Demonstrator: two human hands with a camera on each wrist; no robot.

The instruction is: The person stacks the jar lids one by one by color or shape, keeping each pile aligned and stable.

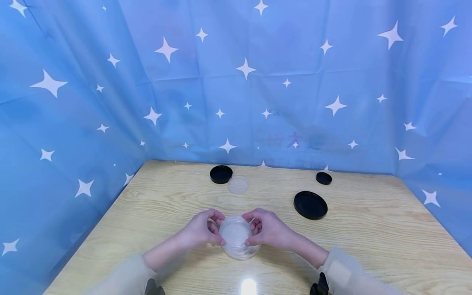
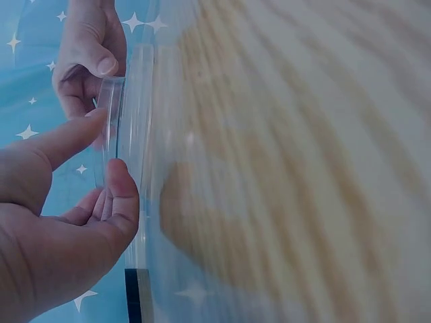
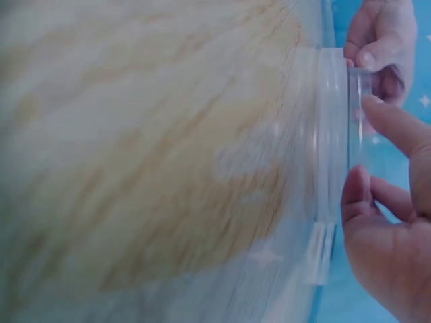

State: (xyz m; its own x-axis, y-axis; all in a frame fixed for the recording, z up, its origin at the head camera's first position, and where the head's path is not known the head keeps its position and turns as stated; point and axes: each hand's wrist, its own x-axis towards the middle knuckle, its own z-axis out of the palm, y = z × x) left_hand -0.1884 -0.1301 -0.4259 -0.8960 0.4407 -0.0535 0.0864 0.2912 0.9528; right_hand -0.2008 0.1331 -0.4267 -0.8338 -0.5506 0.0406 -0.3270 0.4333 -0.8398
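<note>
Both hands hold a small clear round dish (image 1: 234, 231) by opposite sides of its rim. The left hand (image 1: 206, 227) pinches its left side between thumb and fingers. On the right side, the right hand (image 1: 272, 229) grips it the same way. A wider clear round dish (image 1: 241, 256) sits on the table under it, showing mostly at the front. In the left wrist view, the small dish (image 2: 113, 128) lies flat right over the larger dish (image 2: 139, 114); whether they touch, I cannot tell. The right wrist view shows the small dish (image 3: 359, 128) between thumb and fingers too.
A large black round dish (image 1: 310, 205) lies to the right on the wooden table (image 1: 166, 196). Farther back are a small black dish (image 1: 323, 178), a black dish (image 1: 221, 174) and a clear disc (image 1: 238, 185) beside it. A starry blue curtain (image 1: 258, 102) stands behind.
</note>
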